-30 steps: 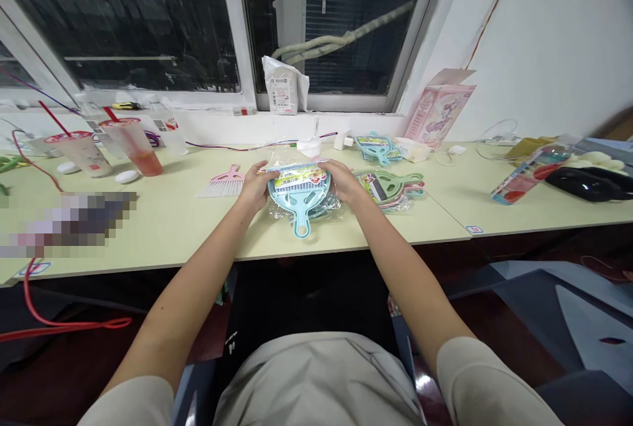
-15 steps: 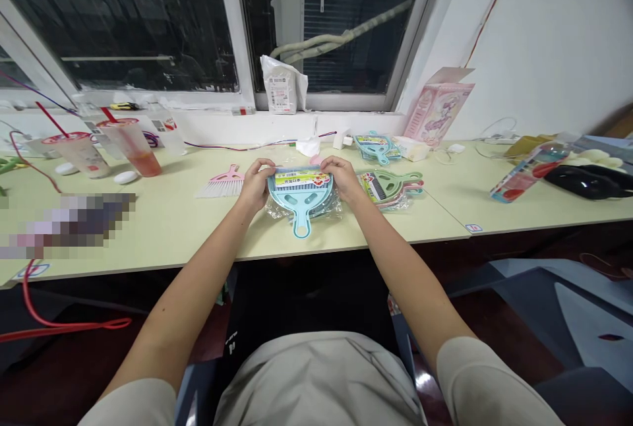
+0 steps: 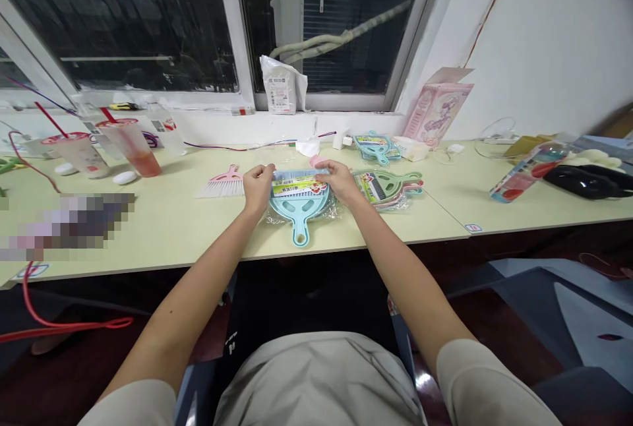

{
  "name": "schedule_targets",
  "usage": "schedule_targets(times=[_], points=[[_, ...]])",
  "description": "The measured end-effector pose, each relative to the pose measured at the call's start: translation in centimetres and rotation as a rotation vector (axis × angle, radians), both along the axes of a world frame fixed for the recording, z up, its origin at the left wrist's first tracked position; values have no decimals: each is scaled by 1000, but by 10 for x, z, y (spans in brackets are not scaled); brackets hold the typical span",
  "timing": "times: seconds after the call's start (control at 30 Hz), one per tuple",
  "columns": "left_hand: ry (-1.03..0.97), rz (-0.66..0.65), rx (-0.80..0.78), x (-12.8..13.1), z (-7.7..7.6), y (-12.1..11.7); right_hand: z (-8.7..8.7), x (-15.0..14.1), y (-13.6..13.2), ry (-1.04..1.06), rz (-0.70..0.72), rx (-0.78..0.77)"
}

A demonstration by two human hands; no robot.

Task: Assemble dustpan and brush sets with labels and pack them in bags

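A light-blue dustpan-and-brush set [image 3: 299, 205] in clear wrapping lies in front of me, its handle toward the table's near edge. Across its wide end runs a yellow-green label, now tilted. My left hand [image 3: 258, 190] is closed at the set's upper left corner, fingers pinching the edge of the wrapping. At the upper right, my right hand [image 3: 338, 181] grips the label side between thumb and fingers. More crinkled wrapping shows beneath the set. A pink brush [image 3: 225, 183] with white bristles lies just left of my left hand.
Right of my hands lies a stack of green and pink dustpan sets [image 3: 390, 186], with blue sets [image 3: 376, 148] behind it. Drink cups [image 3: 129, 147] stand at the left. A pink box [image 3: 438, 109] and a tilted bottle [image 3: 529, 172] are at the right.
The label has tilted and the blue set's handle has shifted slightly toward me. My right hand has moved a little inward over the label; my left fingers have curled more tightly.
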State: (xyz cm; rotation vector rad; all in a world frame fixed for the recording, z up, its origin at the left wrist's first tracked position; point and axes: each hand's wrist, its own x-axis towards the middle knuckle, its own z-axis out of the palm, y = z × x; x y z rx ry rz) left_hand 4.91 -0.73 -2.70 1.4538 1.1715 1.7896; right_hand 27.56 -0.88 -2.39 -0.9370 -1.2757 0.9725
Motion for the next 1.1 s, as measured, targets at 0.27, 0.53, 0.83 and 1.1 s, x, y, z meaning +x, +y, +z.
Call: schedule_targets(times=[0.27,0.53,0.83,1.1], points=[[-100,-188,-130,2,1,5,-1,5,2,163,-99,-36],[-161,-162,-140,-1,-4,9,1,3,0,169,-213,-24],[197,133,27,1,4,-7,3,-1,0,218,-209,20],[314,160,1,-4,-2,-1,2,-3,5,150,-221,44]])
